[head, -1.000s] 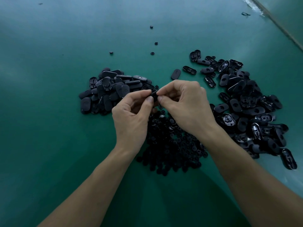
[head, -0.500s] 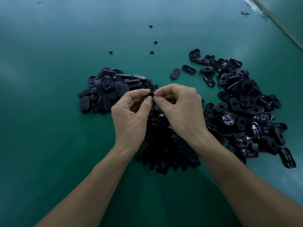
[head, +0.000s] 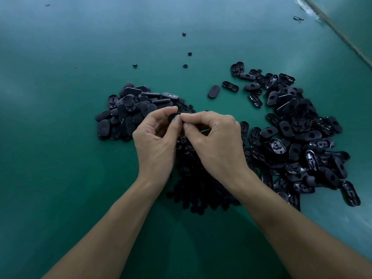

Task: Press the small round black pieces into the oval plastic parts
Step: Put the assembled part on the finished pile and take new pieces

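Both hands meet over the middle of the green table. My left hand [head: 156,138] pinches a black oval plastic part [head: 173,116] between thumb and fingers. My right hand [head: 216,140] pinches the same oval part from the right, thumb and forefinger tips against it. Whether a small round piece sits under my fingertips is hidden. A heap of small round black pieces [head: 198,184] lies under and behind my wrists. One pile of oval parts [head: 130,109] lies to the left, a larger spread of oval parts [head: 298,137] to the right.
A few stray round pieces [head: 185,66] lie farther back on the green mat [head: 60,137]. A single oval part [head: 213,91] lies apart between the piles. The table's edge [head: 342,35] runs diagonally at the top right.
Both hands have shifted slightly left and closer together, still pinching the oval part between them. The piles have not moved.
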Motion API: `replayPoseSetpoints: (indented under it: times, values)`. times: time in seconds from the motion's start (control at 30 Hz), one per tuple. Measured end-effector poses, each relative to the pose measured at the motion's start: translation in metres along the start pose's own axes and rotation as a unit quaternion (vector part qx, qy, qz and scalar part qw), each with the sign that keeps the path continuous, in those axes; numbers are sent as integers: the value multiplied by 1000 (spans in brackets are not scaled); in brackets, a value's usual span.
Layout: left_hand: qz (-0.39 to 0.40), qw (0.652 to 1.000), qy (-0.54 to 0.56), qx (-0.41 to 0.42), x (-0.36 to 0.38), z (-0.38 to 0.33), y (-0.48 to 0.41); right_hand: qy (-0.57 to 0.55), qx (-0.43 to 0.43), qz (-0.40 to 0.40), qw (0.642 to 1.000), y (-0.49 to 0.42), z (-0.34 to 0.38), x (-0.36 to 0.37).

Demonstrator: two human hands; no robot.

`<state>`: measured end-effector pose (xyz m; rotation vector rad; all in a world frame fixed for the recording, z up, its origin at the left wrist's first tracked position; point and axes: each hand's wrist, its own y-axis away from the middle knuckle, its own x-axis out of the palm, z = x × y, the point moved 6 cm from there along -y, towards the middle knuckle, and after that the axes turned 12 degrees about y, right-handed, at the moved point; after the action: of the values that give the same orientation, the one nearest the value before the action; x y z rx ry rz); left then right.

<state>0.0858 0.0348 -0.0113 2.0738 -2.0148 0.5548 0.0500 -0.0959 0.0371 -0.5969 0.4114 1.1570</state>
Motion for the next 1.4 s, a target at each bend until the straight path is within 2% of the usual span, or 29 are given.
replayPoseSetpoints:
  times: [0.27,0.4,0.7,0.93,1.4]
  values:
    - [10,1000,14,-6,2,3,1,1,-7,29,1000,-2,-4,-5]
    - [10,1000,-15,-2,3,5,1,54,-13,62,997,-13,-10,-8]
    - [31,999,-16,-4,4,8,1,-3,12,120,993,-26,-20,-8]
    - [42,999,-17,-4,7,7,2,10,19,136,990,-29,-25,-7]
    - [13,999,-32,4,5,2,4,16,13,131,991,-31,-22,-10]
